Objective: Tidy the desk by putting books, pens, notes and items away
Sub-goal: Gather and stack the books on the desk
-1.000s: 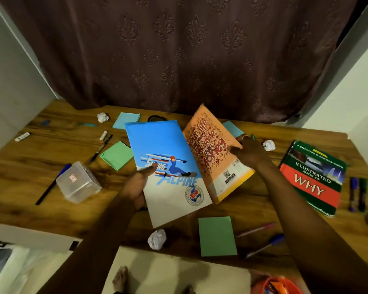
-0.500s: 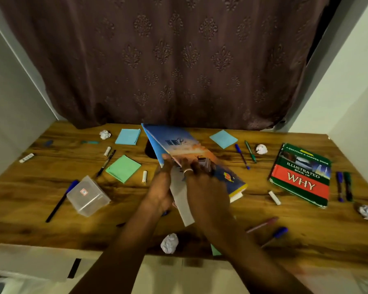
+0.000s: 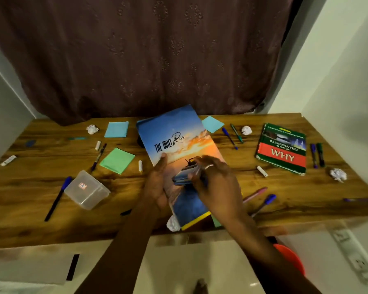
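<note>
Wooden tabletop (image 3: 51, 209) strewn with stationery. The left hand (image 3: 156, 187) grips the Quiet Ride book (image 3: 179, 134) at its left edge, thumb on the cover and the remaining fingers hidden behind it. The right hand (image 3: 218, 185), wearing a ring, lies over the cover's lower middle with bent fingers (image 3: 197, 161); motion blur hides whether they pinch anything. The book is lifted and tilted, with its far end toward the curtain (image 3: 157, 60), and a yellow-edged book (image 3: 197, 221) shows beneath its near end. Left of the fingers lie a green note pad (image 3: 117, 160), a clear plastic box (image 3: 86, 189) and a blue-capped pen (image 3: 55, 200). Right of the fingers lie a pink pen (image 3: 254, 195) and, well apart, the WHY book (image 3: 282, 148). Beyond the fingers are two blue note pads (image 3: 116, 129), one on each side of the lifted book. Just behind the fingers, at the tabletop's near edge, sits a crumpled paper ball (image 3: 173, 223).
</note>
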